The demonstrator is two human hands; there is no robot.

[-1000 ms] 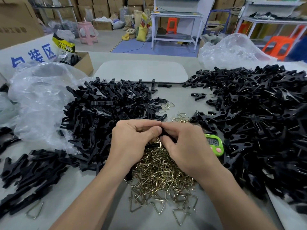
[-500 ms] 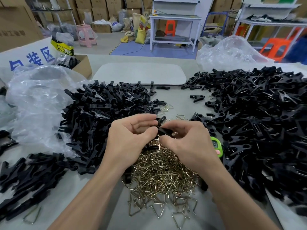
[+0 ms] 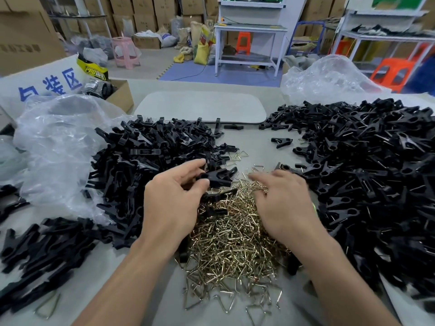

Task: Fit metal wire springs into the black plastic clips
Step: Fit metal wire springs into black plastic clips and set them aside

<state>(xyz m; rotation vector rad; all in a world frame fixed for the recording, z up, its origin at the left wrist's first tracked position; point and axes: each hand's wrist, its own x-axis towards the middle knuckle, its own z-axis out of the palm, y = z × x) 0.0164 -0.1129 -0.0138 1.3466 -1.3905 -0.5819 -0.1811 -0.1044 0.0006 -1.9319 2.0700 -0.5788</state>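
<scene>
My left hand [image 3: 174,198] pinches a black plastic clip [image 3: 217,176] between thumb and fingers, above the far edge of a pile of brass-coloured wire springs [image 3: 233,238]. My right hand [image 3: 282,201] is blurred and hovers palm down over the right side of that pile, fingers spread and relaxed; I see nothing held in it. A heap of black clip parts [image 3: 146,161] lies to the left. A larger heap of black clips [image 3: 367,175], many showing wire, lies to the right.
A crumpled clear plastic bag [image 3: 54,147] lies at the left, another [image 3: 329,78] at the far right. A grey board [image 3: 200,109] sits at the table's far side. An open cardboard box [image 3: 117,92] stands far left. More black parts [image 3: 40,250] lie near left.
My hands have parted. The right hand let go of the clip and moved right over the spring pile; the left hand keeps the clip. The green timer is now hidden.
</scene>
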